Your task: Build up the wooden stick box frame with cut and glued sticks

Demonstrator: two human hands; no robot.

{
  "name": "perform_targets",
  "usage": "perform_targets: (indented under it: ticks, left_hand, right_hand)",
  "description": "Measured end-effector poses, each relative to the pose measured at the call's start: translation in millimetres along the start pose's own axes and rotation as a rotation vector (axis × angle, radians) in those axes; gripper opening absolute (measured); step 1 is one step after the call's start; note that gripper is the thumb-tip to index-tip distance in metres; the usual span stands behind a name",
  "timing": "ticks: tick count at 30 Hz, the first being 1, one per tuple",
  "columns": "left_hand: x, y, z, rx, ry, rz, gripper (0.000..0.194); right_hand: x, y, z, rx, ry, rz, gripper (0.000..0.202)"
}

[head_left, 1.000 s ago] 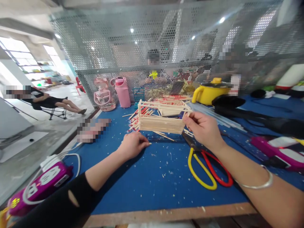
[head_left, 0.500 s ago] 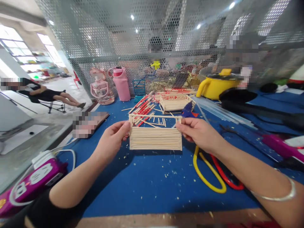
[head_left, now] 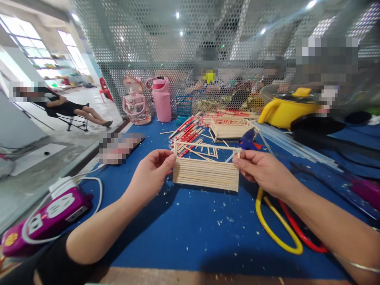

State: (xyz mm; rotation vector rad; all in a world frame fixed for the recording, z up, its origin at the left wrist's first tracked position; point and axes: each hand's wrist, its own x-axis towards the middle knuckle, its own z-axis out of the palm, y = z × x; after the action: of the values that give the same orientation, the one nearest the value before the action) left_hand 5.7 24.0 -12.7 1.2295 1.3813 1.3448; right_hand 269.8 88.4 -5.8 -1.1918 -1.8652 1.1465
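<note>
A small panel of wooden sticks [head_left: 205,174], with an open frame along its upper edge, is held up over the blue tabletop [head_left: 190,233]. My left hand [head_left: 156,170] pinches its left end between thumb and fingers. At the other end my right hand [head_left: 261,168] grips the upper right corner post. Behind it lie red-and-white wrapped chopsticks [head_left: 188,134] in a loose pile and a ladder-like stick frame [head_left: 208,150]. Further back stands a shallow stick-built tray [head_left: 231,130], and a dark blue clip-like thing [head_left: 247,138] sits near my right hand.
Pink bottles [head_left: 162,99] stand at the back left. A yellow pot [head_left: 285,109] and clear glue sticks [head_left: 297,142] are at the right. Yellow tubing [head_left: 274,233] lies near my right forearm, a purple power strip [head_left: 50,217] at the left. Perforated metal mesh [head_left: 166,43] closes the back.
The view has swung left, so everything sits further right in the picture. The stick panel now tilts slightly, its right end lower. Both hands keep their hold.
</note>
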Motion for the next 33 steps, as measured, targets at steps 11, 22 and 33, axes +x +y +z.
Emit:
perform_targets:
  ticks: [11, 22, 33]
  left_hand:
    - [2.7, 0.5, 0.9, 0.053, -0.089, -0.08, 0.034]
    - [4.9, -7.1, -6.2, 0.149, -0.07, -0.125, 0.046]
    - [4.0, 4.3, -9.3, 0.254, -0.138, -0.108, 0.04]
  right_hand:
    - [0.2, -0.6, 3.1, 0.056, -0.011, -0.041, 0.034]
    - [-1.6, -6.8, -3.0, 0.254, -0.054, 0.159, 0.018]
    - [-2.7, -7.5, -1.4, 0.081, -0.082, 0.073, 0.02]
